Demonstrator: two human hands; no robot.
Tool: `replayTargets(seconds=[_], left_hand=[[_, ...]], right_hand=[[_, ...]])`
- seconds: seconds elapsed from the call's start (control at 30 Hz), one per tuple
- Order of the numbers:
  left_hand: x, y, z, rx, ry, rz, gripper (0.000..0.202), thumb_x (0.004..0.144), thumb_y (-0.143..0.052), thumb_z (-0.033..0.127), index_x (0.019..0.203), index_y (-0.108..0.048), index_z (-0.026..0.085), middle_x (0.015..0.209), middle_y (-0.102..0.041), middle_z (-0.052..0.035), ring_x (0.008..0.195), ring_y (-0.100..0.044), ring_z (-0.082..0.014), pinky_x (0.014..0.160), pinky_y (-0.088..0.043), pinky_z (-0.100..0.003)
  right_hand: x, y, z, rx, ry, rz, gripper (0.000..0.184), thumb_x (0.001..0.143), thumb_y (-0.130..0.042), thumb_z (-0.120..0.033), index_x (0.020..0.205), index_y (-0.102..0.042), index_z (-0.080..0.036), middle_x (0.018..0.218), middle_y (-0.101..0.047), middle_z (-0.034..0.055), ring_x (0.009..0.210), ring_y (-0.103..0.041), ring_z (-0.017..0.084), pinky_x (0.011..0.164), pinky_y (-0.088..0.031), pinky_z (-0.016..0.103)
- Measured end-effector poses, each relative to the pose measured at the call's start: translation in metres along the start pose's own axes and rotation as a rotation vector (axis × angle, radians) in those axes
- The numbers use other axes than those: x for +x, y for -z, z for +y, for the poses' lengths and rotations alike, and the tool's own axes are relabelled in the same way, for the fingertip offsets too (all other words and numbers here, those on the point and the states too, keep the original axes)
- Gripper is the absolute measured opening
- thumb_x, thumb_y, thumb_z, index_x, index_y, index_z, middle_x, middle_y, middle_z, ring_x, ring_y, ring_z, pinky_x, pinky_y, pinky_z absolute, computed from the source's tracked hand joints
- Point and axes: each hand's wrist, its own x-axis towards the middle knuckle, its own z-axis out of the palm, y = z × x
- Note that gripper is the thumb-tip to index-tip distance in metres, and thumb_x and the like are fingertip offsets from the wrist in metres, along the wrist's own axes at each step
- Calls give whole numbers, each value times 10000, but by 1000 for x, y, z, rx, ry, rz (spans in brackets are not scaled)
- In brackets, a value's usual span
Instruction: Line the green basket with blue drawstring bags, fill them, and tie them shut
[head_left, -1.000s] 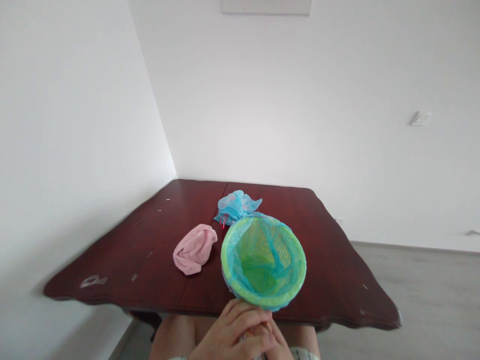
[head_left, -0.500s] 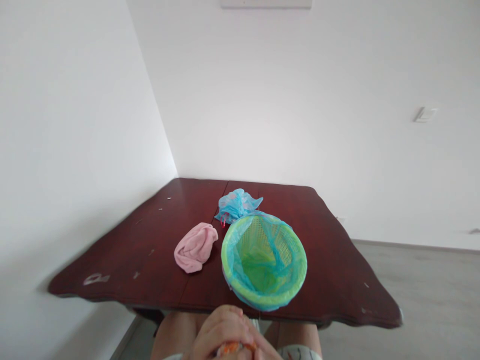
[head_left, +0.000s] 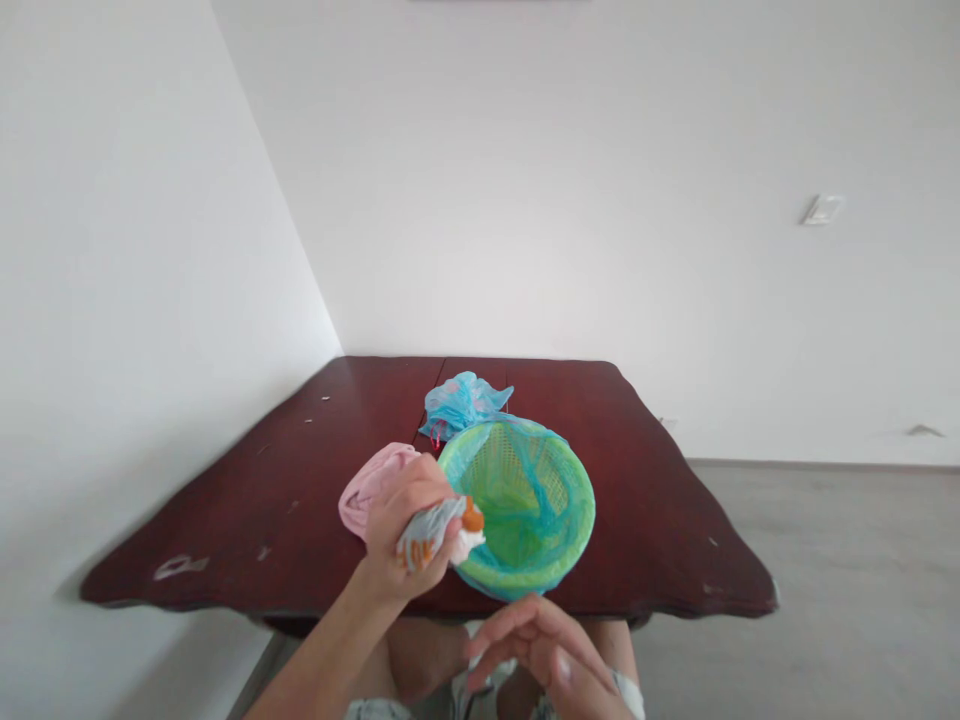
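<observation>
My left hand (head_left: pixel 405 525) is closed around a crumpled white and orange plastic wrapper (head_left: pixel 431 530), raised over the table at the left rim of the basket. Just below the basket, near the table's front edge, my right hand (head_left: pixel 544 650) has its fingers apart and curved, holding nothing. The green mesh basket (head_left: pixel 576 475) stands upright, lined with a thin blue plastic bag (head_left: pixel 540 500) folded over its rim. Partly hidden behind my left hand lies a bunched pink cloth (head_left: pixel 367 485).
Behind the basket rests a crumpled blue plastic bag (head_left: pixel 463 400) with a pink string. All of it is on a dark red wooden table (head_left: pixel 660 520) with wavy edges. White walls (head_left: pixel 525 200) border the table at the back and left.
Both hands were together at the front edge around the wrapper. They have parted: my left hand has risen forward with the wrapper, and my right hand has opened. The view has shifted slightly.
</observation>
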Motion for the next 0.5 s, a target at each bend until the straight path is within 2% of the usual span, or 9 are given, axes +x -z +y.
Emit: replayTargets(seconds=[0.07, 0.1, 0.17, 0.23, 0.3, 0.4, 0.5], left_hand=[[27, -11, 2, 31, -31, -80, 151, 1184, -757, 388, 1199, -743, 239, 1003, -792, -55, 916, -757, -230, 865, -630, -367], [37, -14, 2, 78, -8, -159, 215, 1159, -819, 416, 1263, -761, 237, 1108, -822, -68, 1020, -780, -247, 955, -637, -383], [47, -18, -1, 195, 77, -379, 560, 1082, -898, 630, 1468, -774, 243, 1409, -827, -121, 1315, -775, -331, 1205, -603, -488], [44, -16, -9, 249, 135, -588, 838, 1073, -807, 806, 1709, -683, 274, 1722, -693, -162, 1604, -640, -425, 1402, -456, -652], [35, -7, -17, 242, 187, -707, 750, 1190, -626, 770, 1793, -621, 324, 1849, -586, -136, 1728, -531, -428, 1476, -305, -751], [19, 14, -21, 223, 259, -696, 515, 1294, -489, 555, 1706, -716, 348, 1759, -691, -86, 1668, -617, -348, 1496, -299, -725], [-1, 31, -17, 199, 266, -644, 456, 1279, -544, 511, 1636, -775, 348, 1751, -698, -81, 1669, -618, -341, 1494, -341, -685]], right_hand=[[-5, 7, -2, -38, 87, 100, 773, 981, -795, -914, 1195, -882, -177, 1201, -895, 209, 1020, -867, 363, 986, -623, 485], [-7, 11, -2, -56, 137, 168, 734, 1008, -777, -886, 1173, -886, -179, 1150, -893, 198, 968, -855, 348, 946, -621, 468], [-11, 21, 0, -111, 230, 337, 627, 1069, -749, -800, 1143, -884, -192, 1076, -873, 165, 903, -816, 309, 892, -610, 431], [-15, 33, 0, -172, 315, 530, 502, 1116, -737, -699, 1084, -871, -216, 1007, -834, 115, 863, -763, 262, 843, -599, 384], [-21, 48, -2, -215, 398, 690, 438, 1137, -734, -632, 998, -843, -232, 944, -782, 81, 828, -711, 234, 781, -592, 349], [-30, 71, -4, -360, 484, 829, 396, 1164, -722, -576, 1009, -833, -229, 978, -775, 80, 830, -699, 217, 760, -593, 328], [-32, 85, -5, -653, 571, 860, 280, 1183, -726, -483, 1247, -842, -237, 1271, -808, 130, 1072, -767, 251, 916, -631, 352]])
